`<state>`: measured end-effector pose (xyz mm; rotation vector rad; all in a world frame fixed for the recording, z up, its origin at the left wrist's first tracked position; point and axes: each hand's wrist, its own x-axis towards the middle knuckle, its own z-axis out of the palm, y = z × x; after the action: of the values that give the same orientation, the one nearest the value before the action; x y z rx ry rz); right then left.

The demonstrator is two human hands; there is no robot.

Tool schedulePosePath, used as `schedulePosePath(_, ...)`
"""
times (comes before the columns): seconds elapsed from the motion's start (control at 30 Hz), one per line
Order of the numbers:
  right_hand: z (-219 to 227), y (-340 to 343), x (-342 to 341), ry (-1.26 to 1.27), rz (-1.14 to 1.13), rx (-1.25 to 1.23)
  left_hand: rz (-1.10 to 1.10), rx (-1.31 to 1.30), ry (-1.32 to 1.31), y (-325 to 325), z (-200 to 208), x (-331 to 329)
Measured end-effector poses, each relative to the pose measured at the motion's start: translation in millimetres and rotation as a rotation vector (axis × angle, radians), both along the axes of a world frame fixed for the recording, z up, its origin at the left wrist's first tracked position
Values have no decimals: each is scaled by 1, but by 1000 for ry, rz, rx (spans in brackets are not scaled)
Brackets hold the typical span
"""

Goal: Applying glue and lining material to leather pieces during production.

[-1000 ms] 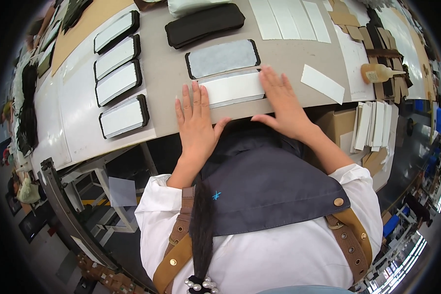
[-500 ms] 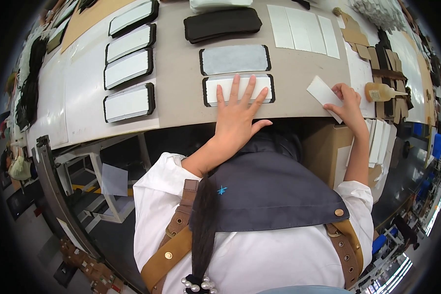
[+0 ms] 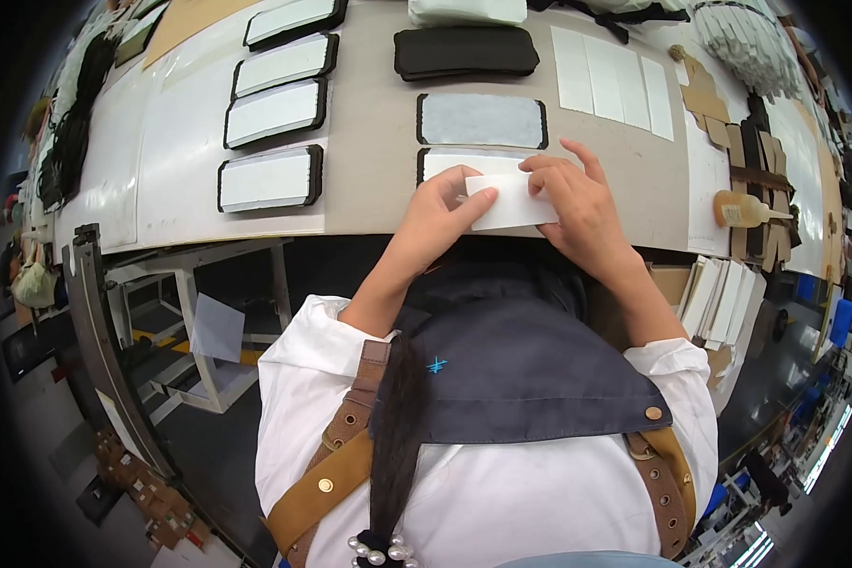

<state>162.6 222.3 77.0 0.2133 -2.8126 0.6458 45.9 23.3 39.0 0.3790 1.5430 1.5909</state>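
Observation:
Both hands hold a small white rectangular card [image 3: 502, 204] over the near edge of the table. My left hand [image 3: 437, 210] pinches its left end with the thumb on top. At the card's right end, my right hand [image 3: 577, 201] has thumb and fingers closed on it, with one finger raised. Just behind lies a panel with black edging and a white strip on it [image 3: 445, 162], partly hidden by the card and hands. A grey panel with black-edged ends [image 3: 483, 121] lies beyond that one, and farther back is a stack of black fabric pieces [image 3: 466, 52].
At the left, several black-edged panels with white strips [image 3: 273, 180] lie in a column. White cards [image 3: 604, 78] are laid side by side at the back right. A yellowish squeeze bottle [image 3: 740, 209] lies near brown straps at the right. A box of white strips [image 3: 719, 301] stands below the table edge.
My left hand has lifted off the near panel and taken hold of the white card. My right hand has brought the card leftward from the table's right side. The view has shifted slightly.

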Motion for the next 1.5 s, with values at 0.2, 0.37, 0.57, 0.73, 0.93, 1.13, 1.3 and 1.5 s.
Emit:
schedulePosePath(0.2,2,0,-13,56,13,4,134,15,149,-12,-9,-19)
schedulePosePath(0.37,2,2,-26,23,24,4,159,-35,289,-12,-20,-32)
schedulePosePath(0.57,-19,19,-45,47,-63,-39,218,-216,848,-8,-29,-49)
schedulePosePath(0.73,-36,40,-71,3,-168,-100,266,-451,1374,-6,-41,-64)
schedulePosePath(0.93,-50,37,-90,-55,-100,-148,272,-472,1341,-7,-46,-71)
schedulePosePath(1.13,-56,34,-95,-77,-104,-78,301,-438,1265,-7,-45,-72)
schedulePosePath(1.3,-55,32,-97,-76,-96,-44,313,-433,1252,-8,-45,-72)
schedulePosePath(1.5,-56,34,-99,-50,-68,-39,307,-456,1255,-8,-47,-73)
